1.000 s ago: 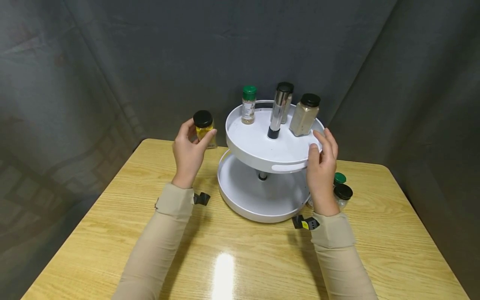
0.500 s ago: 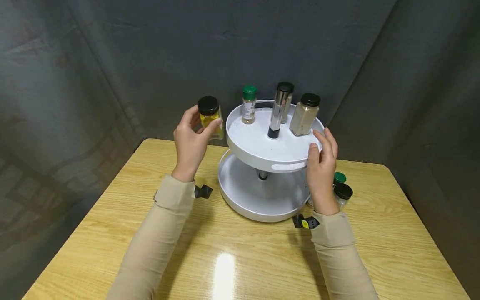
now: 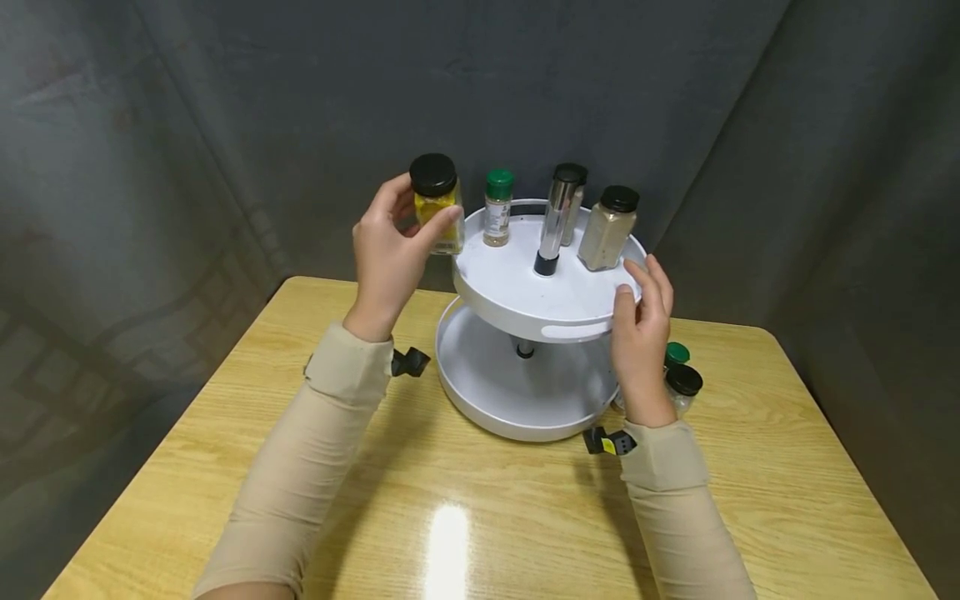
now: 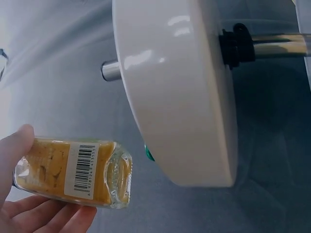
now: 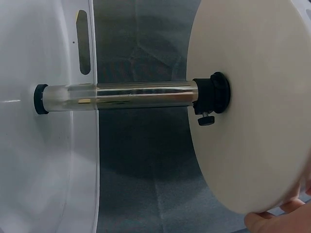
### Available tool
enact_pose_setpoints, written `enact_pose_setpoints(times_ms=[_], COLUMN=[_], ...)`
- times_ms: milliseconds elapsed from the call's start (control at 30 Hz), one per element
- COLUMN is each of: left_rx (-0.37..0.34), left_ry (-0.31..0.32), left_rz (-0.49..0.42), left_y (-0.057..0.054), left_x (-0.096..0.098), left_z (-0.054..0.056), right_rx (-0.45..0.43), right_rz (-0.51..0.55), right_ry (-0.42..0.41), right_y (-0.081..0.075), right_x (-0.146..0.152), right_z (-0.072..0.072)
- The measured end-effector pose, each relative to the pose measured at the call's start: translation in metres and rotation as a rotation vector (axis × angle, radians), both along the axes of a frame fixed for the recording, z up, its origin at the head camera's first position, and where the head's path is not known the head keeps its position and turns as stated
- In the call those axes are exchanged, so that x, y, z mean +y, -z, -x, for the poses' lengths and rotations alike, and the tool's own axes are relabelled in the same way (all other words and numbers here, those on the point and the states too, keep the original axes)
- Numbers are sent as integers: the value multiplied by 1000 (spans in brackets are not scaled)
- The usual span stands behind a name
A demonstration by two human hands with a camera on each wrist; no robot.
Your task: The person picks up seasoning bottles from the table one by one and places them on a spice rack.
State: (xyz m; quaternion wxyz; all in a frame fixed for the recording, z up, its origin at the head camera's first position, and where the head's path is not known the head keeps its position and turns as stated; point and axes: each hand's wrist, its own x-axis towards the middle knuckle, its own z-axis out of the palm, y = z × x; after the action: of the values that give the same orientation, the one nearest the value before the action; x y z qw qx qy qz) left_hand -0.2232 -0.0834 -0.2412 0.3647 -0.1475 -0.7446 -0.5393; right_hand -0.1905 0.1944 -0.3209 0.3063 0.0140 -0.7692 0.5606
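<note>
At about half past nine on the upper tray (image 3: 517,287), read as a dial with twelve farthest from me, the yellow jar (image 3: 438,204) hangs just outside the rim, clamped in my left grip (image 3: 386,258) between thumb and fingers. The left wrist view shows it apart from the tray, its base roughly level with the edge. My right grip (image 3: 643,342) is closed over the rim near four o'clock. Inside, a green-capped bottle (image 3: 497,212) stands at half past ten, a pale-filled jar (image 3: 607,233) at two, and another black-lidded jar (image 3: 575,212) near half past twelve, partly hidden by the post (image 3: 555,221). Below, the lower tray (image 3: 495,392) sits on the bench (image 3: 525,517). The likeliest mishap, as I judge it, is the glass base catching the rim, should I bring it inward without lifting it higher. A drift clockwise could topple the green-capped bottle. Smooth glass may slip if my thumb loosens, and a hard push or pull at four o'clock could turn or tip the upper tray, sending its standing load sliding.
</note>
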Motion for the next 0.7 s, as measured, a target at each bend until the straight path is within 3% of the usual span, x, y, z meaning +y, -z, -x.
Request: enact_pose_setpoints(times_ms=[300,700], left_rx=[-58,-122], left_ry=[100,177], left_rz=[44,78], left_y=[-6,1], left_x=[9,17], left_z=[-2,-4], right_rx=[5,4], right_rz=[3,5], right_ry=[4,7], right_y=[0,1], right_x=[1,1], right_z=[0,-1])
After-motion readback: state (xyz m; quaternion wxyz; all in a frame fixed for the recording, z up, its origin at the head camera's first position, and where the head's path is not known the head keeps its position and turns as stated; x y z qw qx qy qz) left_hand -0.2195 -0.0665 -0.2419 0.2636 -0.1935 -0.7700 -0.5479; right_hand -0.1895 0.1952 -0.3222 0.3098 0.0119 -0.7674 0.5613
